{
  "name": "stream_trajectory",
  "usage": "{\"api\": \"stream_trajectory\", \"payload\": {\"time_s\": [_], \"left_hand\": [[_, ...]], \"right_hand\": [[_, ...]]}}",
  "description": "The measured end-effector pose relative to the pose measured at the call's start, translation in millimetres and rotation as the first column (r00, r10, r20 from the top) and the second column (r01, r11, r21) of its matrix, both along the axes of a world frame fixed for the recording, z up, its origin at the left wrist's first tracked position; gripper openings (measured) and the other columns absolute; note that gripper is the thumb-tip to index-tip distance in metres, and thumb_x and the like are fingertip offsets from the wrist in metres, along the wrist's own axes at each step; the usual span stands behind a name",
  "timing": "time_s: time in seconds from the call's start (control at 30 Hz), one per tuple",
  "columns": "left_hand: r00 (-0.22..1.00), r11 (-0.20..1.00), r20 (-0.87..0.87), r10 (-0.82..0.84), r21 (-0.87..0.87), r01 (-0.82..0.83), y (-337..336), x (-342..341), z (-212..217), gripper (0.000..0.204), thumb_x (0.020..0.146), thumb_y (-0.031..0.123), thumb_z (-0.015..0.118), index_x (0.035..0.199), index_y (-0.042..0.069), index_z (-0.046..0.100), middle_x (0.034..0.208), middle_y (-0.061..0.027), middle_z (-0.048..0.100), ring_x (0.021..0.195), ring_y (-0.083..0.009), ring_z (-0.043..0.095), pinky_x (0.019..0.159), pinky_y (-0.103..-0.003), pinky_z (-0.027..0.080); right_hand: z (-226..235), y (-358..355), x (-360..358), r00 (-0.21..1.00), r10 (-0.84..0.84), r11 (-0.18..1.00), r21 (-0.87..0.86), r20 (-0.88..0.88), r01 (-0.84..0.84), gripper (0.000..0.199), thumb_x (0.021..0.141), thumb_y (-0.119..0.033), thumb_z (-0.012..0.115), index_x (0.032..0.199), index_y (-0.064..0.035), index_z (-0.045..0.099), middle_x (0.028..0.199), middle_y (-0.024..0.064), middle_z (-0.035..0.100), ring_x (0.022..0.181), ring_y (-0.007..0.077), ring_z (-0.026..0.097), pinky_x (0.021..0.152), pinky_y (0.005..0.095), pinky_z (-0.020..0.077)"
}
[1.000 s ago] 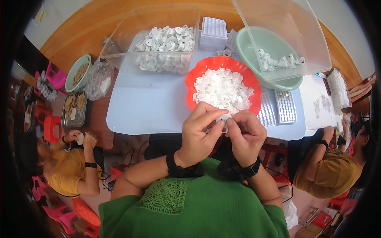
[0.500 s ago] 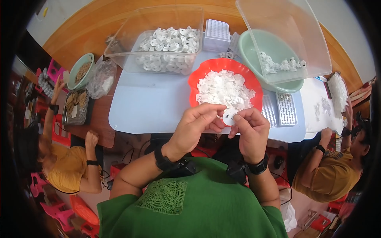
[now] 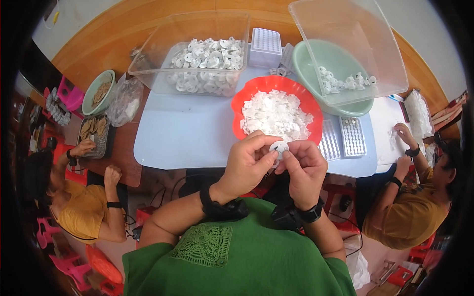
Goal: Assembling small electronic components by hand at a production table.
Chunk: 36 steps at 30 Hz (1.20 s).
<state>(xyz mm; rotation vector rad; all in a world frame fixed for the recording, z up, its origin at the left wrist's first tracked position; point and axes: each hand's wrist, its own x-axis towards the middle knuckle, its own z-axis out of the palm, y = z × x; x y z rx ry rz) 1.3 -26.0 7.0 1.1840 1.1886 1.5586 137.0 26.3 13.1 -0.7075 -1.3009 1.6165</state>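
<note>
A small round white plastic part (image 3: 279,146) with a dark slot is pinched between both hands, just off the near rim of a red scalloped bowl (image 3: 239,109). My left hand (image 3: 245,163) grips its left side with thumb and forefinger. On the other side, the thumb and fingers of my right hand (image 3: 304,167) press against it. Inside the bowl lies a heap of small white plastic pieces (image 3: 276,114). My fingers hide part of the round part's edge.
Behind stands a clear bin (image 3: 143,74) of similar white parts. A green basin (image 3: 303,56) with a clear tub (image 3: 355,49) tilted in it is at back right. White trays (image 3: 352,135) lie right of the bowl. Co-workers sit left (image 3: 81,212) and right (image 3: 410,217).
My left fingers have closed onto the round part, which my right hand held before. Both hands have drawn slightly closer to me. The co-workers' far hands have moved.
</note>
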Motion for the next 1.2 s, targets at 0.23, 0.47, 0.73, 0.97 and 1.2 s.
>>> {"api": "stream_trajectory", "payload": {"time_s": [0.23,0.47,0.73,0.97,1.2], "left_hand": [[0.974,0.993,0.191,-0.121,0.018,0.120,3,-1,10,0.029,0.089,-0.005,0.054,0.118,-0.005,0.054,0.096,-0.0063,0.056,0.083,-0.0114,0.059,0.070,-0.023,0.051],[0.947,0.975,0.242,-0.211,0.126,0.185,1,-3,-1,0.036,0.089,-0.005,0.056,0.124,-0.002,0.052,0.097,-0.0047,0.054,0.088,-0.0130,0.060,0.072,-0.024,0.050],[0.992,0.995,-0.073,-0.099,0.005,0.100,5,-16,7,0.032,0.084,-0.005,0.062,0.116,-0.004,0.056,0.099,-0.0026,0.051,0.083,-0.0077,0.058,0.068,-0.022,0.049],[0.929,0.977,-0.307,0.205,0.005,-0.214,41,-119,54,0.023,0.084,0.011,0.066,0.106,0.002,0.064,0.079,-0.0008,0.062,0.061,-0.0052,0.053,0.053,-0.020,0.043],[0.742,0.847,-0.502,0.445,-0.033,-0.531,82,-177,63,0.055,0.090,0.020,0.059,0.138,0.001,0.040,0.098,-0.0086,0.061,0.069,-0.0113,0.057,0.056,-0.021,0.046]], "right_hand": [[-3,18,9,0.959,0.132,0.958,-0.218,-0.250,-0.189,0.014,0.089,-0.001,0.055,0.102,0.0026,0.056,0.085,0.0097,0.062,0.065,0.0122,0.057,0.057,0.0258,0.0491],[-15,27,14,0.718,0.206,0.707,-0.406,-0.665,-0.579,0.020,0.090,-0.006,0.051,0.108,0.0004,0.057,0.083,0.0096,0.060,0.061,0.0137,0.049,0.054,0.0281,0.0406],[3,11,3,0.987,0.160,0.984,-0.079,-0.001,-0.159,0.019,0.086,0.006,0.056,0.106,0.0032,0.055,0.083,0.0079,0.063,0.069,0.0126,0.061,0.061,0.0247,0.0512],[4,18,61,0.892,0.234,0.961,0.046,0.388,-0.272,0.017,0.085,0.000,0.062,0.102,0.0020,0.059,0.085,0.0037,0.061,0.071,0.0071,0.057,0.063,0.0214,0.0473],[2,44,122,0.884,-0.091,0.993,-0.024,0.459,0.114,0.012,0.083,-0.001,0.062,0.094,0.0039,0.062,0.074,0.0025,0.062,0.063,0.0076,0.056,0.057,0.0216,0.0448]]}}
